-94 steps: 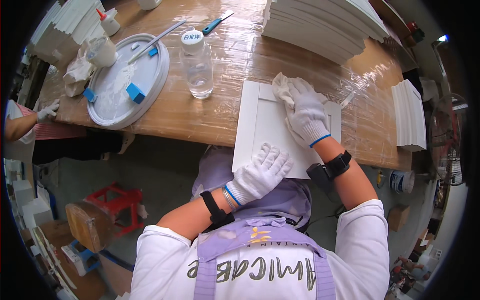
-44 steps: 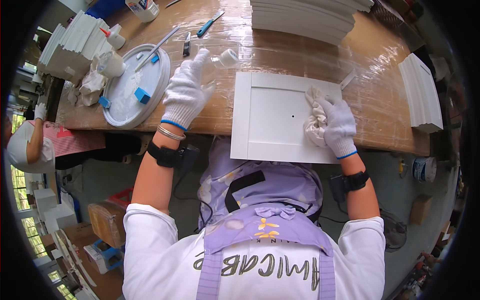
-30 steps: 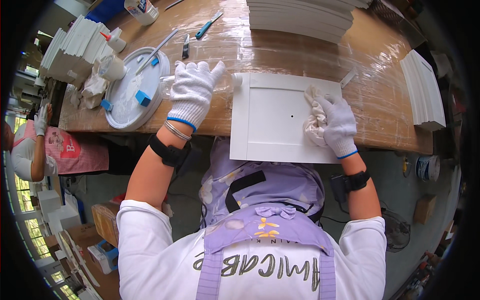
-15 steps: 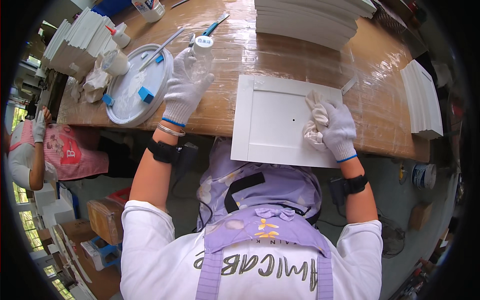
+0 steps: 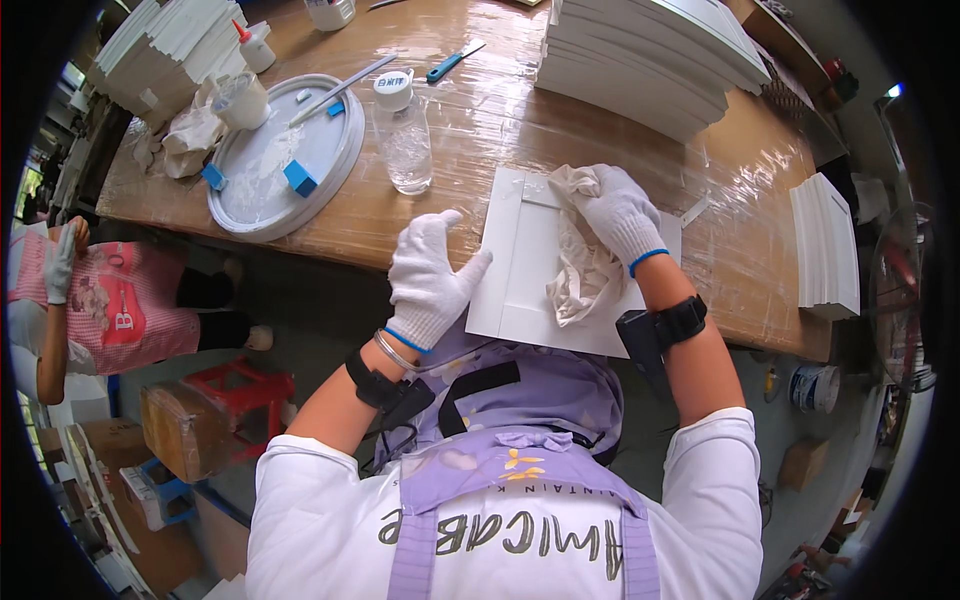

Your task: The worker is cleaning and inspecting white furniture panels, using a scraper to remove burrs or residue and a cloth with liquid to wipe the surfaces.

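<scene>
A white framed panel lies at the table's near edge, jutting a little over it. My gloved right hand grips a crumpled cream cloth and presses it on the panel's far part, the loose end trailing toward me. To the panel's left, my gloved left hand is empty, thumb and fingers apart, close to the panel's edge. A clear bottle with a white cap stands upright on the table beyond that hand.
Left of the bottle lies a round grey lid with blue blocks and a stick. A teal-handled scraper rests farther back. White panel stacks stand behind and at the right. A co-worker in a pink apron is at far left.
My left hand has let go of the bottle, now standing on the table, and come back toward the panel. My right hand has carried the cloth left and farther up the panel.
</scene>
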`<control>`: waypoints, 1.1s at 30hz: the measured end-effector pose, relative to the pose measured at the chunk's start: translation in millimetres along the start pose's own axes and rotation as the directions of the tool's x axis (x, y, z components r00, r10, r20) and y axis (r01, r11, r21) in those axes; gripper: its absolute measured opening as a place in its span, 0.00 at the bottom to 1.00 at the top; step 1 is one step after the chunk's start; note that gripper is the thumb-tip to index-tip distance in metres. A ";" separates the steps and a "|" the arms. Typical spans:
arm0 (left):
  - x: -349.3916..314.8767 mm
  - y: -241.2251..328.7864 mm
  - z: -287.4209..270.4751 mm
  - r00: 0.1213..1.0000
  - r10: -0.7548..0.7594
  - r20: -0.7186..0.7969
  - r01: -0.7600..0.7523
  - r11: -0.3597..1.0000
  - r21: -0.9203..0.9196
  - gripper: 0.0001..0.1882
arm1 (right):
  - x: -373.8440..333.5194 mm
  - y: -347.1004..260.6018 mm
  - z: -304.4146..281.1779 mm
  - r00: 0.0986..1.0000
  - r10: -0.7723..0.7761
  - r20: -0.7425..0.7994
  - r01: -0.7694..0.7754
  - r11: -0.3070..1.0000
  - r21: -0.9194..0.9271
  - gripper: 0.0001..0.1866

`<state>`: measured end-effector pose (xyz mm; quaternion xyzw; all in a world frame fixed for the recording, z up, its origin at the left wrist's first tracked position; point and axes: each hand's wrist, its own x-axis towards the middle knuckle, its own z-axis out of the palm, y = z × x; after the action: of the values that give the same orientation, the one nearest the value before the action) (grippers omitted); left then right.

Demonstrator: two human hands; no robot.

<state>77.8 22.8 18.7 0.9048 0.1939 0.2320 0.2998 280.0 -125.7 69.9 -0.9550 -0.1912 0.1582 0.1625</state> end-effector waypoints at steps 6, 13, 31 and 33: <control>-10.3 10.1 37.1 0.983 0.128 0.130 -0.148 0.976 0.159 0.33 | 13.4 -57.5 32.9 0.978 -0.205 0.046 0.208 0.919 -0.335 0.14; -6.7 14.0 30.1 0.987 0.145 0.072 -0.147 0.988 0.037 0.31 | 9.2 -47.0 21.7 0.943 -0.327 0.064 0.328 0.871 -0.366 0.12; -10.6 7.1 35.7 0.988 0.139 0.070 -0.140 0.990 0.012 0.33 | -9.3 -68.8 41.5 0.894 -0.438 0.092 0.436 0.805 -0.402 0.10; -9.4 8.0 34.9 0.987 0.153 0.057 -0.153 0.988 -0.004 0.35 | 16.9 -52.6 40.6 0.918 -0.388 0.083 0.391 0.850 -0.354 0.11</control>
<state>90.5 -3.6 -4.0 0.9233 0.1153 0.2285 0.2863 263.5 -62.5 48.8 -0.9091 -0.4071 0.0881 0.0110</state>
